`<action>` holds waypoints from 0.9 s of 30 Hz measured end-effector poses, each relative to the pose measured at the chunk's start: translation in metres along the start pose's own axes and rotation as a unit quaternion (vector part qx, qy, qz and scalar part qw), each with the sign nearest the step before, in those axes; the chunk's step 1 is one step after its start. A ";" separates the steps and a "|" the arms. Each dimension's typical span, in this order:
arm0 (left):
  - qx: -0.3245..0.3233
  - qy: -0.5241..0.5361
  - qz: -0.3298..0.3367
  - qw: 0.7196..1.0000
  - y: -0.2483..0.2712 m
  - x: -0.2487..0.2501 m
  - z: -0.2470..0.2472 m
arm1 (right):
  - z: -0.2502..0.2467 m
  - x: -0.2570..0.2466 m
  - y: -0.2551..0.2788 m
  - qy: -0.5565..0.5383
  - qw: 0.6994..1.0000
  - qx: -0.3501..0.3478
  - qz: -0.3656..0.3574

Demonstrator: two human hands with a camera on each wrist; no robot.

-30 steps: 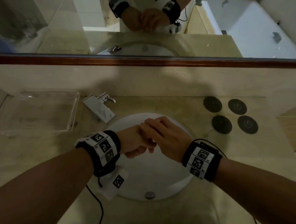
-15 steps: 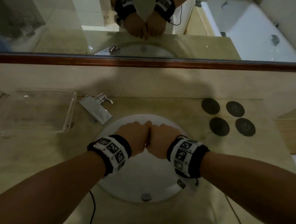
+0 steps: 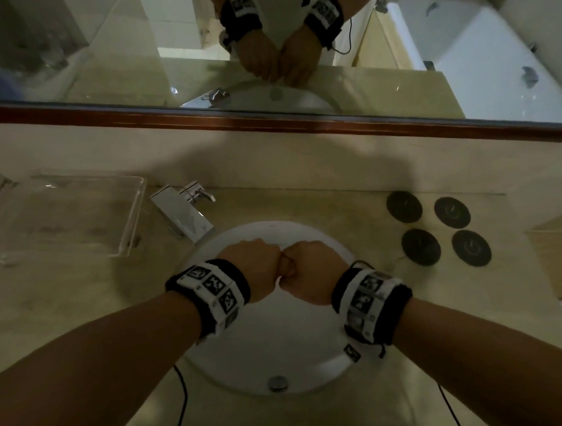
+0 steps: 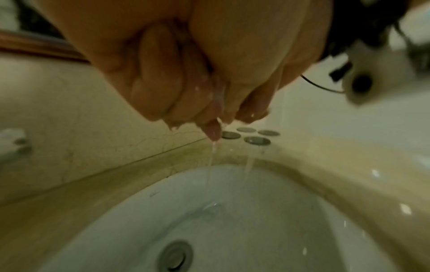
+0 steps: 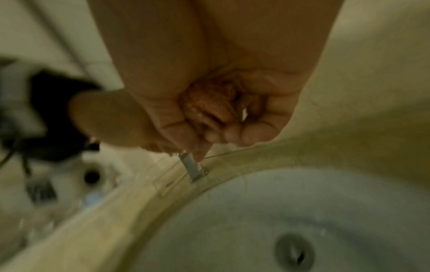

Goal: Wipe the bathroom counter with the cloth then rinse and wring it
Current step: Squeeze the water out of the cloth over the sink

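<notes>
Hands (image 3: 281, 268) together over basin (image 3: 272, 361), faucet (image 3: 187, 215) behind-left, tray (image 3: 59, 219) further left, four discs (image 3: 438, 232) right.

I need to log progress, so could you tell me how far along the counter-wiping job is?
Wiping cannot be judged from the beige stone counter. In hand: the left hand and right hand, fists together over the round white sink, squeeze a pinkish wet cloth; water streams down. Left: finish wringing.
</notes>
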State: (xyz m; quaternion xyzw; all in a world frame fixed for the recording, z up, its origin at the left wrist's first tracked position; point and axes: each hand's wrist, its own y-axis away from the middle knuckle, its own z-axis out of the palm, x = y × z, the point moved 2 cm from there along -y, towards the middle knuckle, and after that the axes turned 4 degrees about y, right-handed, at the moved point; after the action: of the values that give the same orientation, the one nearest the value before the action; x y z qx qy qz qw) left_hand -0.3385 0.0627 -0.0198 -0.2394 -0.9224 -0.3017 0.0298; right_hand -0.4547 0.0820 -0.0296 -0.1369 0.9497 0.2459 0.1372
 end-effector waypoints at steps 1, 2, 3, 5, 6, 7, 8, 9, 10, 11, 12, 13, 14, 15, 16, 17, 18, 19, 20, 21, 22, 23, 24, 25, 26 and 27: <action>-0.015 0.035 -0.010 0.999 -0.002 0.000 0.000 | 0.003 0.001 0.000 0.097 0.994 0.043 -0.032; -0.029 0.068 -0.015 0.997 -0.002 0.000 -0.001 | 0.005 0.001 0.002 0.151 0.984 0.085 -0.052; -0.048 0.105 -0.013 0.993 -0.003 0.002 -0.003 | 0.007 0.003 0.004 0.149 0.978 0.127 -0.075; -0.096 0.178 0.010 0.979 -0.003 0.006 -0.007 | 0.006 0.006 0.011 0.113 0.958 0.214 -0.156; -0.124 0.230 0.016 0.965 -0.002 0.006 -0.007 | 0.006 0.007 0.014 0.132 0.940 0.244 -0.201; -0.149 0.315 0.006 0.937 -0.001 0.005 -0.008 | 0.004 0.008 0.017 0.159 0.921 0.265 -0.236; -0.164 0.387 -0.005 0.907 0.000 0.004 -0.008 | 0.004 0.011 0.017 0.181 0.912 0.272 -0.248; -0.169 0.420 -0.004 0.892 0.000 0.004 -0.009 | 0.004 0.014 0.015 0.189 0.911 0.275 -0.242; -0.161 0.414 0.000 0.896 -0.003 0.005 -0.010 | 0.003 0.015 0.014 0.186 0.918 0.273 -0.220; -0.140 0.380 0.002 0.914 -0.008 0.006 -0.012 | 0.002 0.015 0.013 0.174 0.926 0.271 -0.197; -0.114 0.312 0.008 0.943 -0.011 0.008 -0.014 | 0.002 0.015 0.013 0.166 0.936 0.258 -0.172; -0.090 0.226 0.015 0.970 -0.016 0.010 -0.014 | 0.002 0.015 0.011 0.166 0.946 0.234 -0.150; -0.071 0.150 0.015 0.986 -0.019 0.011 -0.014 | 0.001 0.014 0.010 0.179 0.953 0.209 -0.128; -0.056 0.105 0.009 0.993 -0.021 0.012 -0.012 | -0.001 0.014 0.009 0.200 0.955 0.191 -0.105; -0.051 0.080 0.000 0.996 -0.024 0.013 -0.009 | -0.004 0.013 0.010 0.206 0.963 0.157 -0.078; -0.045 0.068 -0.005 0.997 -0.025 0.014 -0.006 | -0.006 0.012 0.010 0.204 0.968 0.133 -0.061; -0.039 0.058 -0.013 0.997 -0.026 0.015 -0.005 | -0.008 0.013 0.009 0.201 0.973 0.109 -0.041; -0.028 0.051 -0.020 0.998 -0.026 0.016 -0.005 | -0.011 0.013 0.008 0.184 0.979 0.082 -0.025; -0.016 0.040 -0.026 0.999 -0.025 0.018 -0.006 | -0.014 0.011 0.007 0.163 0.985 0.060 -0.010; -0.006 0.018 -0.030 0.999 -0.024 0.019 -0.008 | -0.016 0.010 0.006 0.137 0.990 0.043 0.004; 0.000 -0.018 -0.025 1.000 -0.021 0.021 -0.010 | -0.017 0.009 0.005 0.103 0.994 0.027 0.018; 0.006 -0.059 -0.010 0.998 -0.020 0.022 -0.012 | -0.016 0.009 0.005 0.061 0.998 0.010 0.030; 0.012 -0.096 0.007 0.995 -0.019 0.022 -0.012 | -0.015 0.008 0.005 0.010 0.999 -0.013 0.040; 0.020 -0.125 0.029 0.992 -0.017 0.022 -0.012 | -0.012 0.009 0.004 -0.047 0.997 -0.039 0.046; 0.026 -0.142 0.049 0.988 -0.016 0.021 -0.012 | -0.009 0.009 0.004 -0.108 0.992 -0.053 0.047; 0.033 -0.152 0.065 0.986 -0.015 0.021 -0.013 | -0.007 0.008 0.004 -0.166 0.983 -0.058 0.046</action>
State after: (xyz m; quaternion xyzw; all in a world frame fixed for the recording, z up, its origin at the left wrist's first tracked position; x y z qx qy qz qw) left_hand -0.3648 0.0536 -0.0136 -0.3413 -0.9079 -0.2285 -0.0836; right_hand -0.4651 0.0804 -0.0252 -0.0578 0.9031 0.3263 0.2731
